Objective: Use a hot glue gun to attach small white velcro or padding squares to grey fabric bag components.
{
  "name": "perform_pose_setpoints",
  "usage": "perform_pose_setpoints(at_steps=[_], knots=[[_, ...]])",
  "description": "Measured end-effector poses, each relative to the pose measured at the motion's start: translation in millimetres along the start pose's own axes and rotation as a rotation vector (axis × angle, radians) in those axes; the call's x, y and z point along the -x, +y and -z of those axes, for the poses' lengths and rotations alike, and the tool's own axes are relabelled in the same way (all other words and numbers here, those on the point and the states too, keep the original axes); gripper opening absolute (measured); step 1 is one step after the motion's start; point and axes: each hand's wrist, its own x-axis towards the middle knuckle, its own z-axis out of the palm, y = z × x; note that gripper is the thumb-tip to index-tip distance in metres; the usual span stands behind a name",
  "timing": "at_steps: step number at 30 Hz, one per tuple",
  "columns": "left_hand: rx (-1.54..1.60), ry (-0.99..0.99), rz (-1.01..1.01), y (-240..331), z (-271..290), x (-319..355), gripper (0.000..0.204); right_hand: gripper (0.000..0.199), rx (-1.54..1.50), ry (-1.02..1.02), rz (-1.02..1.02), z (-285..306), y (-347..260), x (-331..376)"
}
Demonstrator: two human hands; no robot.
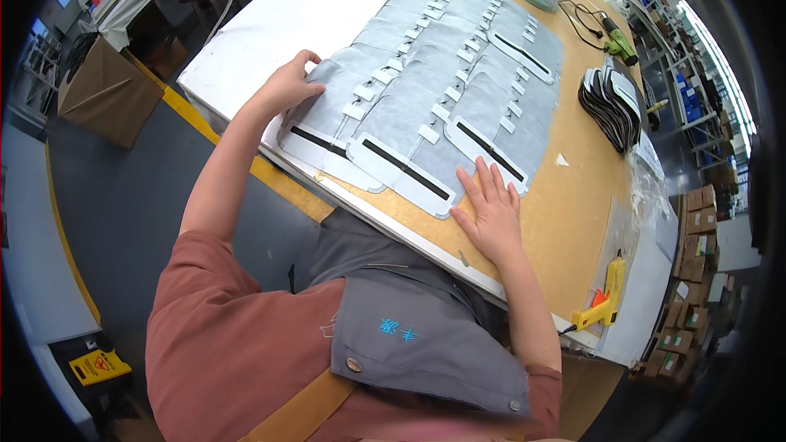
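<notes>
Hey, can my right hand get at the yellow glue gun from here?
Probably yes: your right hand looks empty, and only bare tan board seems to lie between it and the yellow glue gun.

Both the left hand (pixel 291 86) and the right hand (pixel 495 217) are bare, as are the forearms. Up the arm from each hand, a short brick-brown sleeve begins near the elbow, part of a plain shirt (pixel 233 348) in that colour. Bodyward of the right hand lies a grey apron bib (pixel 442 368) with bright blue embroidery (pixel 397 330). Its corner farther from that hand bears a bronze-toned round snap (pixel 354 365); the other corner has a smaller, silvery fastener (pixel 514 405). A mustard-tan strap (pixel 303 409) runs diagonally from the bib over the shirt.
</notes>
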Motion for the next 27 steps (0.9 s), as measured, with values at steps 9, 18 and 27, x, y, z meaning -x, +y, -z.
perform_pose_setpoints(at_steps=[9,18,27], knots=[[-0.136,0.534,-0.284,-9.0,-8.6,25.2,0.054,0.062,-0.171,0.059,0.021,22.3,19.4,-3.8],[0.187,0.243,-0.847,82.0,-98.7,124.9,0.017,0.043,0.232,0.687,-0.522,121.5,241.9,-38.1],[0.143,0.189,-0.843,86.4,-140.9,142.2,0.015,0.087,0.268,0.409,-0.627,153.1,350.4,-115.1]])
